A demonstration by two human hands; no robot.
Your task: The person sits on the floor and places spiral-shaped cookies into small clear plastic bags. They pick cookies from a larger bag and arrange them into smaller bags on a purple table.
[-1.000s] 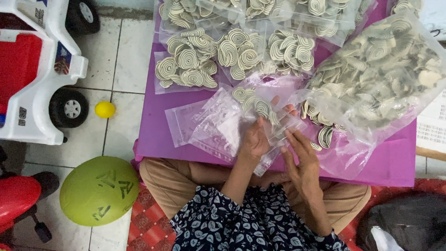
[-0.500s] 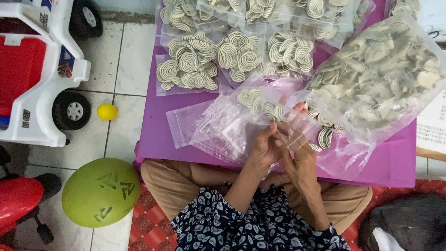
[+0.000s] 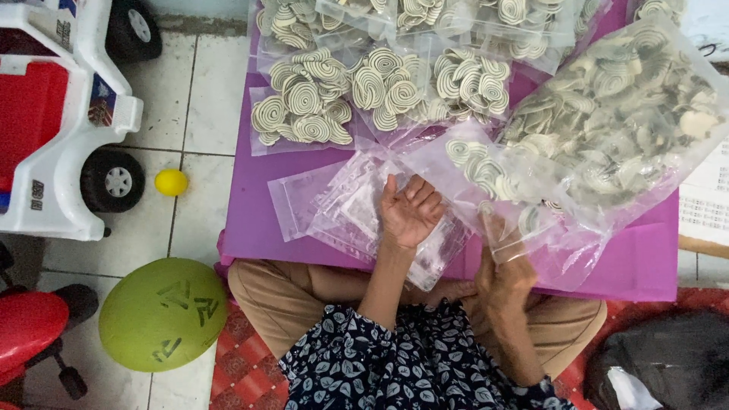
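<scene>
Two bare hands work over a low purple table in my head view. The left hand is raised palm up with its fingers loosely curled and spread; it grips nothing that I can see and hovers just above a pile of empty clear bags lying flat on the table. The right hand sits at the near table edge, its fingers closed on the lower corner of a half-filled clear bag, which holds a few pale spiral crackers and lies tilted between the two hands. Just right of that bag, and touching it, rests a large bulging bag of the same crackers. Along the far side of the table I see several small filled bags laid side by side. On the tiled floor to the left stand a white and red toy car, a small yellow ball near its wheel, and a green balloon beside the person's knee.
</scene>
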